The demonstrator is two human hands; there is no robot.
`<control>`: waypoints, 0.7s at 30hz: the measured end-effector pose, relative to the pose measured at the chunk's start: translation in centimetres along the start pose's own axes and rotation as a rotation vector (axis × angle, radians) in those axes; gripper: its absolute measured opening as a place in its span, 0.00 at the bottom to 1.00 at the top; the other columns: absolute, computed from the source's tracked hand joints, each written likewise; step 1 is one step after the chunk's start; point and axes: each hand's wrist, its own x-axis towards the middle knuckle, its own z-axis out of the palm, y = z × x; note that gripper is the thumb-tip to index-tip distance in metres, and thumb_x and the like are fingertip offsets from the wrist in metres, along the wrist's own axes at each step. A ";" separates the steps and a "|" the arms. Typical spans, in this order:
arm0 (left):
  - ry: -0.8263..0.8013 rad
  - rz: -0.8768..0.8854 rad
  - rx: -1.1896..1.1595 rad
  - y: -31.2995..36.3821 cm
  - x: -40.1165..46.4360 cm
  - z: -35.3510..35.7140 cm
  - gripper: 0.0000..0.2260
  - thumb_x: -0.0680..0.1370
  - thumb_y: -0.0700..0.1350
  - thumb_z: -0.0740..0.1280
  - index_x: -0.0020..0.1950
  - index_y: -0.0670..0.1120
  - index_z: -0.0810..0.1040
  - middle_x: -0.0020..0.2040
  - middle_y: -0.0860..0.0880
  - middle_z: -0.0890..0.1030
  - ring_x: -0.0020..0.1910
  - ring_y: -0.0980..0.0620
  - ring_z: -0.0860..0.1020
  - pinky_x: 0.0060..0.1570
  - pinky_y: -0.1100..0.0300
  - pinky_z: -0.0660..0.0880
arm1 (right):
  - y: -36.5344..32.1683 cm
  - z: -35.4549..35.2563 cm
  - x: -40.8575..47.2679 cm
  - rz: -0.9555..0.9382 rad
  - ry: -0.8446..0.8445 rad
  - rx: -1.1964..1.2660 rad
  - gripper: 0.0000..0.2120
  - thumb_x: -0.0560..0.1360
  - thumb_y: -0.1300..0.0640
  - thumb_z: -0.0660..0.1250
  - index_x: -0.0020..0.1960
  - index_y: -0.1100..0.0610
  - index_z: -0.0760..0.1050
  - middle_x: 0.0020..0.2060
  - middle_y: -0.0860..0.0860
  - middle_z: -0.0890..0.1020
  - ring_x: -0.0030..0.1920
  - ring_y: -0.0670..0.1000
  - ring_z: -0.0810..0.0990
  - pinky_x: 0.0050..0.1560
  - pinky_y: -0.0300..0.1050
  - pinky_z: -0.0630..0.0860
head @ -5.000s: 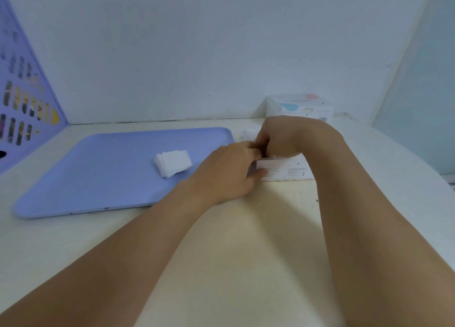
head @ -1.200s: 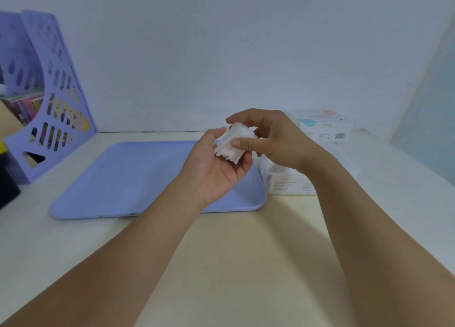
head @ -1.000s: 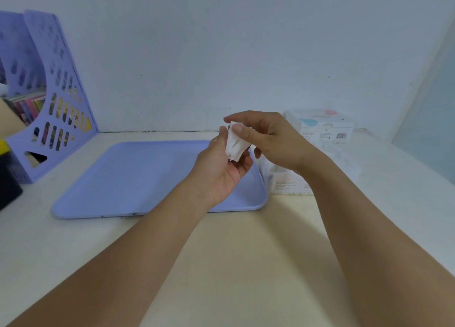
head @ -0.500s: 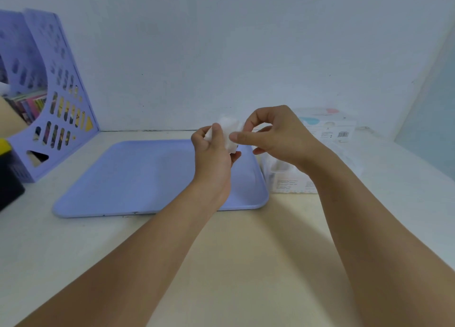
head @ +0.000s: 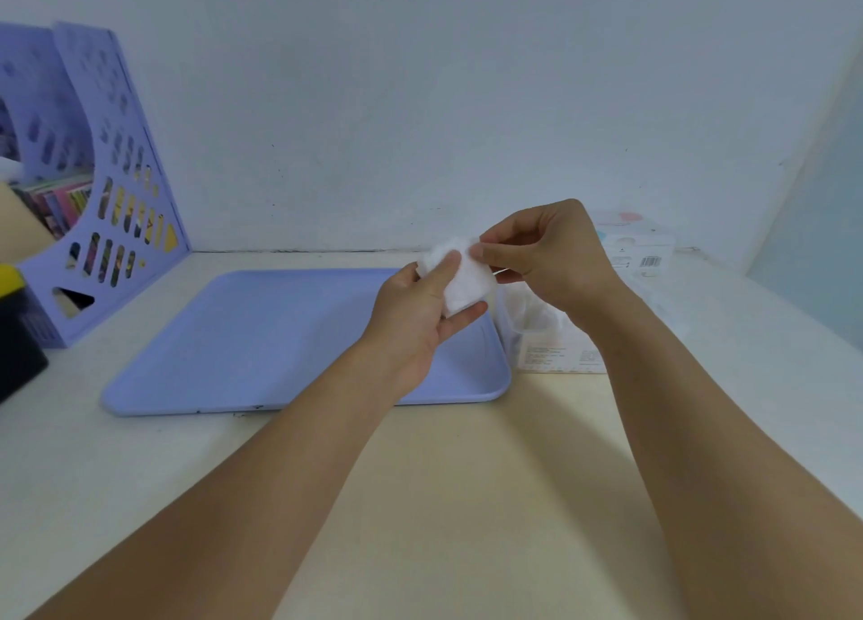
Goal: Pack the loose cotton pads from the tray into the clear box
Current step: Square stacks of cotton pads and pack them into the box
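Note:
A small stack of white cotton pads (head: pixel 462 279) is held in the air over the right end of the lilac tray (head: pixel 243 339). My left hand (head: pixel 418 309) grips the stack from below, thumb on top. My right hand (head: pixel 544 257) pinches its upper right edge with thumb and forefinger. The clear box (head: pixel 537 334) stands on the desk just right of the tray, partly hidden behind my right wrist, with white pads inside. No pads lie on the tray.
A lilac magazine file (head: pixel 93 199) with books stands at the back left, a black and yellow object (head: pixel 14 330) at the left edge. A white printed carton (head: pixel 640 255) sits against the wall behind the clear box. Bare desk lies in front.
Since five seconds ago the pads left the tray and came up into both hands. In the last second the stack was turned between the hands and shifted slightly right.

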 end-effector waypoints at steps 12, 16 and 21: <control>0.031 -0.073 -0.174 0.4 0.0 0.1 0.12 0.86 0.46 0.59 0.60 0.38 0.77 0.59 0.40 0.83 0.59 0.40 0.82 0.46 0.53 0.84 | -1.5 -0.8 -0.4 -0.087 -0.070 0.219 0.04 0.78 0.63 0.71 0.44 0.59 0.79 0.30 0.51 0.76 0.31 0.48 0.71 0.33 0.38 0.68; 0.016 -0.044 -0.075 0.4 -0.1 0.1 0.10 0.84 0.41 0.61 0.60 0.40 0.80 0.58 0.40 0.84 0.58 0.41 0.83 0.47 0.53 0.84 | -1.4 -0.5 -0.7 0.002 -0.173 0.129 0.03 0.78 0.62 0.72 0.45 0.58 0.79 0.36 0.60 0.74 0.35 0.53 0.68 0.33 0.40 0.67; 0.007 -0.036 -0.065 0.4 -0.3 0.2 0.08 0.82 0.40 0.64 0.57 0.40 0.81 0.56 0.40 0.83 0.55 0.42 0.84 0.48 0.52 0.84 | -0.7 -0.1 -0.4 0.003 -0.154 0.050 0.02 0.77 0.65 0.72 0.45 0.62 0.81 0.31 0.55 0.77 0.28 0.47 0.71 0.29 0.36 0.69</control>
